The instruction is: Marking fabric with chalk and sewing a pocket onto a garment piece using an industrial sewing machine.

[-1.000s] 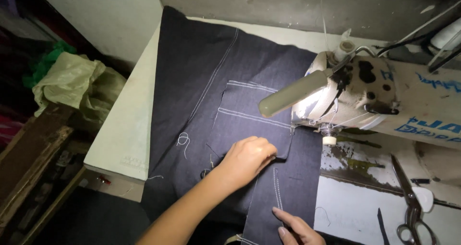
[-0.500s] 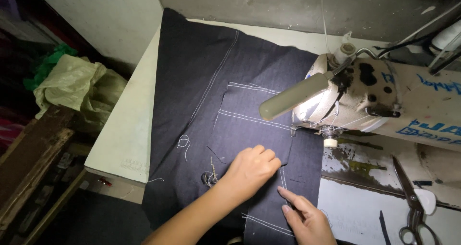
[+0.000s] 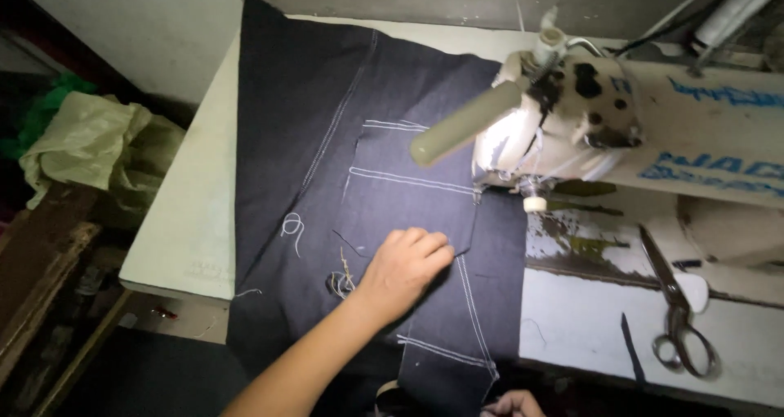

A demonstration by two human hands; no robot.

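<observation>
A dark denim piece [image 3: 310,139] with pale stitched seams and a sewn pocket outline lies across the sewing table. My left hand [image 3: 404,266] rests palm down on it, fingers together, just left of a double seam [image 3: 469,303] and below the machine's needle area [image 3: 478,190]. Only the knuckles of my right hand [image 3: 510,402] show at the bottom edge, by the fabric's lower hem; its grip is hidden. Loose thread tails [image 3: 339,278] lie beside my left wrist.
A white industrial sewing machine [image 3: 572,131] stands at the right, with a pale cylindrical handle [image 3: 465,123] pointing left. Scissors [image 3: 678,319] lie on the worn table top [image 3: 588,319] at the right. A crumpled yellowish sack [image 3: 90,147] sits off the table's left edge.
My right hand has pulled back from the fabric to the bottom edge of the view. My left hand has slid slightly down and left with the denim.
</observation>
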